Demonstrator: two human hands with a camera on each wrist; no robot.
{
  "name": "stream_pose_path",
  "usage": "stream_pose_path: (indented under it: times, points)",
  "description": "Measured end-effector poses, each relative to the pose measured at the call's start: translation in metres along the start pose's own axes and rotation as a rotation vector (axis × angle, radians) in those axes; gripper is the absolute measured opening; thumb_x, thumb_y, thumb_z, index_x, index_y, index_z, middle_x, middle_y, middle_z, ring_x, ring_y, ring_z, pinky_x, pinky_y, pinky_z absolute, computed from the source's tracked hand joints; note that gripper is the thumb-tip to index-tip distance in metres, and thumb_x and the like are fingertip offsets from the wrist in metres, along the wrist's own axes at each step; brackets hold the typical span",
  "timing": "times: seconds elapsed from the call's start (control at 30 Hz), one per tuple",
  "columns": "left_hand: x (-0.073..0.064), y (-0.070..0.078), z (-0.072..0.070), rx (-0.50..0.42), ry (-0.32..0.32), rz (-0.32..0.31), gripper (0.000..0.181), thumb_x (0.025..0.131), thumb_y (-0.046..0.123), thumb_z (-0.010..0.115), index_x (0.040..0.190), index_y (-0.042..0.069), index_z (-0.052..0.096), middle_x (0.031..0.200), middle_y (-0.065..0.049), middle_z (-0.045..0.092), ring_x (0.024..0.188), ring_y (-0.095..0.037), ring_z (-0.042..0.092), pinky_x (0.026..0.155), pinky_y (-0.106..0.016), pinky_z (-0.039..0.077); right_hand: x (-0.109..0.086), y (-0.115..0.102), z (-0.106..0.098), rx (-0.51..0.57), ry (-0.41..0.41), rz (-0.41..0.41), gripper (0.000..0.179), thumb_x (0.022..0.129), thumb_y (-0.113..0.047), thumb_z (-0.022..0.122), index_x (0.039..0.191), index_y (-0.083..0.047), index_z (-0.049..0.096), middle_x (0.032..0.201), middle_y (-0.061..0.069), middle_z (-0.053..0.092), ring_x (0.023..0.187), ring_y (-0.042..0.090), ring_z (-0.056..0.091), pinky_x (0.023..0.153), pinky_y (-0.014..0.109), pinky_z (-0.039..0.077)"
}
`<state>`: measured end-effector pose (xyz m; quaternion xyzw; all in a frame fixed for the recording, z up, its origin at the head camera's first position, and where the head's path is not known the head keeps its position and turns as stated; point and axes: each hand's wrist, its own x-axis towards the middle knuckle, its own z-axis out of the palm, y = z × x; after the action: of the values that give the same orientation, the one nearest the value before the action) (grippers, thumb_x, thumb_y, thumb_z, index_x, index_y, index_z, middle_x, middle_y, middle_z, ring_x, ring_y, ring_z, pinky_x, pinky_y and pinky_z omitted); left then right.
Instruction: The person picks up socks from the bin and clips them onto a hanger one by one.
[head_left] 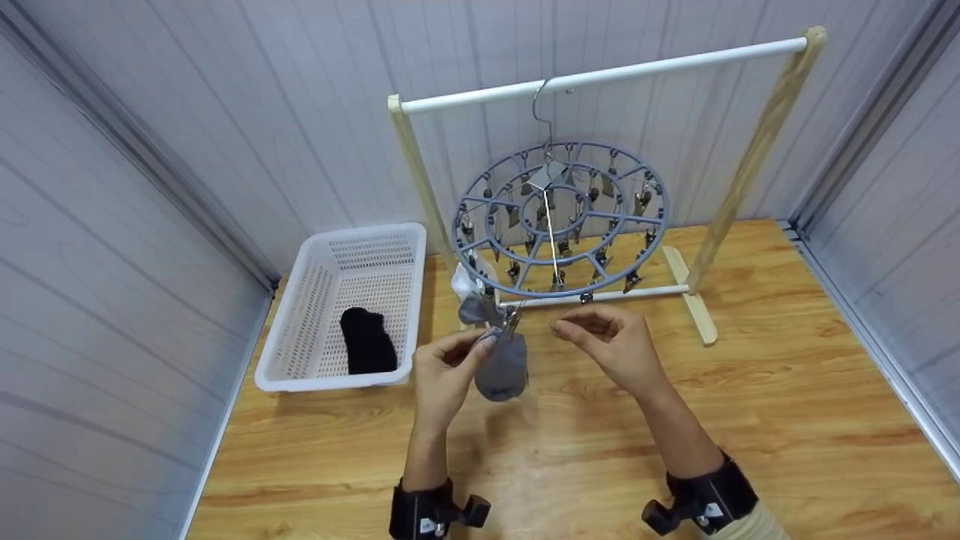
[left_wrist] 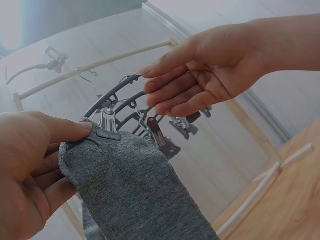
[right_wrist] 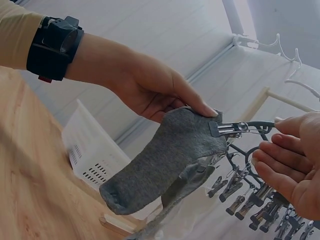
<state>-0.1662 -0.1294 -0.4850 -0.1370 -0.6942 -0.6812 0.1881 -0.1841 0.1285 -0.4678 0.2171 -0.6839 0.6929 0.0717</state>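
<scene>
pale grooved walls (head_left: 300, 112) on three sides — a wood-grain surface (head_left: 787, 397) below, bright light (left_wrist: 10, 25) above

Walls (head_left: 225, 112): pale, cool, evenly lit; seams splay toward the head view's edges;
Wooden surface (head_left: 795, 405): soft sheen at front; faint shadow beneath the grey sock (head_left: 501, 375);
Black sock (head_left: 367, 343): texture lost in darkness;
Wrist views: dimmer, greyish; white glare upper left in the left, upper right in the right

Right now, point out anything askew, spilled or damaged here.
Nothing looks spilled or damaged. Only mildly odd: the grey socks hang bunched at one side of the round hanger while many other clips hang bare, so the load looks lopsided.
</scene>
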Motion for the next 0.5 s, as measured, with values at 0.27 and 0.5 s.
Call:
stream_pose_path:
  times: [0.27,0.5]
  points:
    - [0.002,0.002,-0.011,0.003,0.030,0.007,0.012,0.092,-0.002,0.080,0.103,-0.005,0.081,0.097,-0.016,0.080,0.082,-0.016,0.077,0.073,-0.026,0.062,-0.001,-0.001,-0.003,-0.010,-0.007,0.006,0.010,0.098,-0.002,0.075,0.107,0.000,0.080,0.099,0.019,0.078,0.090,0.024,0.077,0.084,0.038,0.064]
    - [0.003,0.002,-0.016,-0.012,0.056,-0.010,0.012,0.092,-0.006,0.078,0.103,-0.009,0.079,0.096,-0.019,0.079,0.081,-0.015,0.076,0.073,-0.025,0.062,0.001,-0.003,-0.005,0.003,-0.008,-0.011,0.009,0.098,0.002,0.073,0.102,0.008,0.077,0.095,0.019,0.078,0.085,0.026,0.078,0.082,0.038,0.064]
